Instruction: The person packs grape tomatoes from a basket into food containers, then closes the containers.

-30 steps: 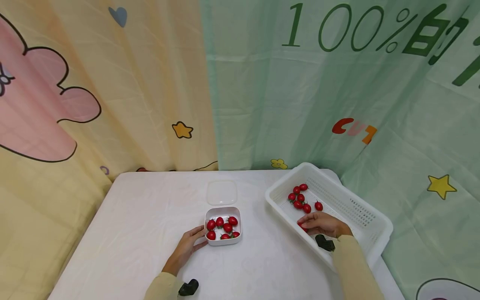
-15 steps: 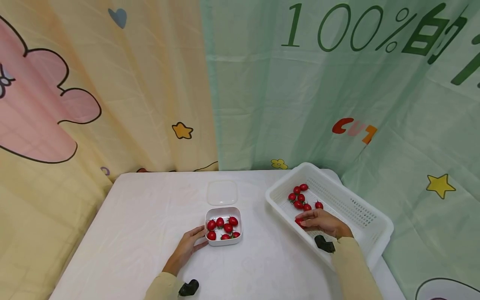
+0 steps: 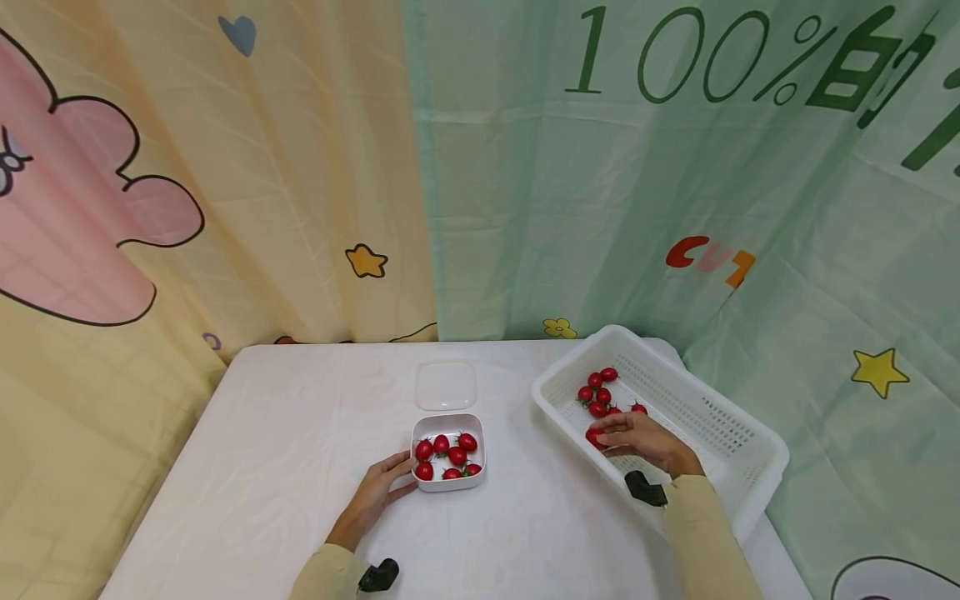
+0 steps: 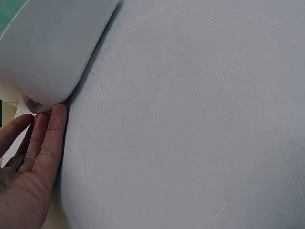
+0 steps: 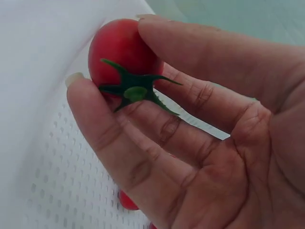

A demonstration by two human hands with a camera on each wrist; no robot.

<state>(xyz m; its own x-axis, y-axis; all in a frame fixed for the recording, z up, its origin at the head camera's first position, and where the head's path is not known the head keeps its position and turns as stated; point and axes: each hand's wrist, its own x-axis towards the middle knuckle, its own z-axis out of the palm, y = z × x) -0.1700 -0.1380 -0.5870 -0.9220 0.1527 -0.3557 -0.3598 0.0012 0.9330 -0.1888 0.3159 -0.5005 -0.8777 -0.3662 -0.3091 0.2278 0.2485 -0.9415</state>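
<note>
The left wall of a small white plastic box with rounded corners (image 3: 448, 485) is being touched by the loosely extended fingers of the left hand (image 3: 369, 500); that wall is being partly hidden by them. Inside, glossy red cherry tomatoes (image 3: 457, 456) are being held, the nearest ones partly cut off by the front wall. Behind the box, a clear rounded-square plastic lid (image 3: 446, 385) is being carried by the white-covered worktop (image 3: 262, 467). Farther right, a single red tomato with a green calyx (image 5: 119, 45) is being pinched between the thumb and fingers of the right hand (image 3: 651, 442), inside a white perforated plastic basket (image 3: 723, 437). Loose tomatoes (image 3: 585, 393) beyond are being partly covered by that hand. Whether the basket floor is being touched by the pinched tomato cannot be told. Compared with a second ago, that tomato is being held slightly farther left and farther forward; the box is being kept in place.
</note>
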